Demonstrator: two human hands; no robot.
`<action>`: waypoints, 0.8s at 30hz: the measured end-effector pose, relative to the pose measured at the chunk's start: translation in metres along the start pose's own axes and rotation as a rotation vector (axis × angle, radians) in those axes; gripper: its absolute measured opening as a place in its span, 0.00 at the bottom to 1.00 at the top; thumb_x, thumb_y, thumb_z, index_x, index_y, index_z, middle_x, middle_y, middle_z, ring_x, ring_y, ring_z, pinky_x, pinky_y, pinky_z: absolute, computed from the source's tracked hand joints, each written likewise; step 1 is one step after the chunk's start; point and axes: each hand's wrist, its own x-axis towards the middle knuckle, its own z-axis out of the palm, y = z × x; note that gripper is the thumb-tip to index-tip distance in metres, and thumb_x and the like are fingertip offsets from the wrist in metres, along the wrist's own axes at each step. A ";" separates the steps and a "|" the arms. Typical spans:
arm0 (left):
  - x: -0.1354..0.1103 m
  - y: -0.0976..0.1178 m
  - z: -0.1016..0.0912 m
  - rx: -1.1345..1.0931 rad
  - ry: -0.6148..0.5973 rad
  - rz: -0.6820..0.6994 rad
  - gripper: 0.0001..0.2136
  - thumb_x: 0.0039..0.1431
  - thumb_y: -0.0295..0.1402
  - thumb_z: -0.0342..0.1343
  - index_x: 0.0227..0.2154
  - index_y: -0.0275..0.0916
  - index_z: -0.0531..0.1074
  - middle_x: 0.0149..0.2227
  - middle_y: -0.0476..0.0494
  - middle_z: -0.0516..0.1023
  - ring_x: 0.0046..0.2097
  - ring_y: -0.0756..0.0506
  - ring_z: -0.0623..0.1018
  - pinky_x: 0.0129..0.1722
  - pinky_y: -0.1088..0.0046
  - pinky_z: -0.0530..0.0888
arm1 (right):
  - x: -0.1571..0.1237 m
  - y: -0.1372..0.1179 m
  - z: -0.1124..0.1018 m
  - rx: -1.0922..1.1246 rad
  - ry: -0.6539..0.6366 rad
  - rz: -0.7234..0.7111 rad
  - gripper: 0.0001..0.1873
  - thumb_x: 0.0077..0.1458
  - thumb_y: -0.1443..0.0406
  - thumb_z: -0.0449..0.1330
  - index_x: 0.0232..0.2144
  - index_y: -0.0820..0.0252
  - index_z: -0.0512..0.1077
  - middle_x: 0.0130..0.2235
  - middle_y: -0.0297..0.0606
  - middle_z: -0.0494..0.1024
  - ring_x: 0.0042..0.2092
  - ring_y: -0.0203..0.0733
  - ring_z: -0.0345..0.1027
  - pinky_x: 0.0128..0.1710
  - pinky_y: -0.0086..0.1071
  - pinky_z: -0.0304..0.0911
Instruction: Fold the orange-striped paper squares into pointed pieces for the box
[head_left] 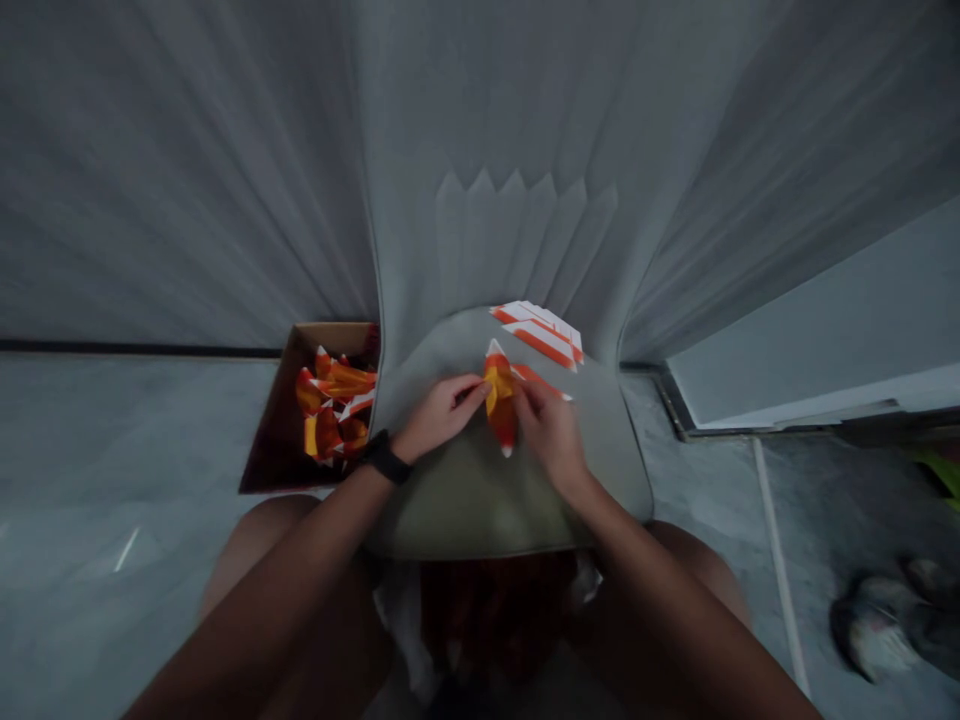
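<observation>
The left hand and right hand pinch a partly folded orange-and-white paper piece above a grey seat; folded pieces lie in a cardboard box at left, flat striped paper sheets still stacked on the seat

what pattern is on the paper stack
The paper stack is white with diagonal orange stripes, best in head view.

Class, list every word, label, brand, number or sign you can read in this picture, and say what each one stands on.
None can be read.
The black wristwatch on the left wrist shows no legible face.
The cardboard box, orange-striped paper strips and folded paper show no readable text.
</observation>
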 end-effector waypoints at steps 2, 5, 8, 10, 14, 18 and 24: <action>0.001 -0.001 -0.005 -0.018 -0.038 -0.004 0.19 0.67 0.47 0.48 0.32 0.38 0.74 0.28 0.48 0.72 0.32 0.48 0.69 0.32 0.73 0.65 | 0.005 0.004 -0.002 0.121 -0.050 0.033 0.16 0.62 0.57 0.54 0.37 0.58 0.79 0.31 0.38 0.82 0.32 0.43 0.76 0.33 0.34 0.69; 0.002 0.000 -0.011 -0.032 -0.065 -0.013 0.19 0.67 0.47 0.49 0.30 0.38 0.73 0.27 0.49 0.69 0.30 0.49 0.66 0.30 0.73 0.63 | 0.008 0.008 -0.002 0.232 -0.081 0.064 0.16 0.60 0.55 0.56 0.35 0.59 0.78 0.30 0.37 0.82 0.31 0.42 0.75 0.31 0.32 0.69; 0.002 0.001 -0.011 -0.051 -0.046 -0.029 0.19 0.67 0.47 0.49 0.30 0.38 0.72 0.26 0.49 0.68 0.30 0.49 0.66 0.30 0.73 0.63 | 0.007 0.007 0.001 0.267 -0.058 0.090 0.16 0.59 0.54 0.56 0.34 0.59 0.78 0.31 0.37 0.82 0.32 0.42 0.75 0.33 0.33 0.69; 0.002 0.001 -0.009 -0.059 -0.023 -0.038 0.19 0.67 0.47 0.49 0.30 0.38 0.72 0.27 0.49 0.69 0.30 0.49 0.66 0.30 0.73 0.63 | 0.006 0.006 0.003 0.266 -0.034 0.101 0.16 0.59 0.55 0.57 0.34 0.59 0.79 0.32 0.38 0.83 0.33 0.42 0.76 0.35 0.34 0.70; 0.003 -0.002 -0.006 -0.052 0.034 -0.043 0.19 0.67 0.48 0.49 0.31 0.37 0.73 0.27 0.49 0.70 0.30 0.49 0.67 0.30 0.73 0.63 | 0.002 0.005 0.006 0.251 -0.027 0.119 0.15 0.58 0.56 0.58 0.36 0.58 0.80 0.34 0.39 0.84 0.35 0.44 0.77 0.35 0.35 0.71; 0.005 -0.005 -0.007 -0.055 0.095 -0.054 0.19 0.66 0.48 0.50 0.31 0.37 0.74 0.28 0.48 0.72 0.31 0.49 0.68 0.31 0.73 0.64 | 0.000 0.008 0.006 0.216 -0.069 0.147 0.14 0.56 0.56 0.60 0.33 0.58 0.80 0.30 0.37 0.83 0.30 0.41 0.75 0.31 0.32 0.69; -0.001 -0.004 0.000 -0.056 0.070 -0.088 0.18 0.64 0.48 0.53 0.30 0.37 0.73 0.28 0.49 0.72 0.31 0.49 0.68 0.30 0.74 0.64 | 0.002 0.011 0.006 0.222 -0.048 0.172 0.15 0.57 0.57 0.58 0.32 0.60 0.80 0.29 0.38 0.82 0.30 0.41 0.75 0.30 0.32 0.68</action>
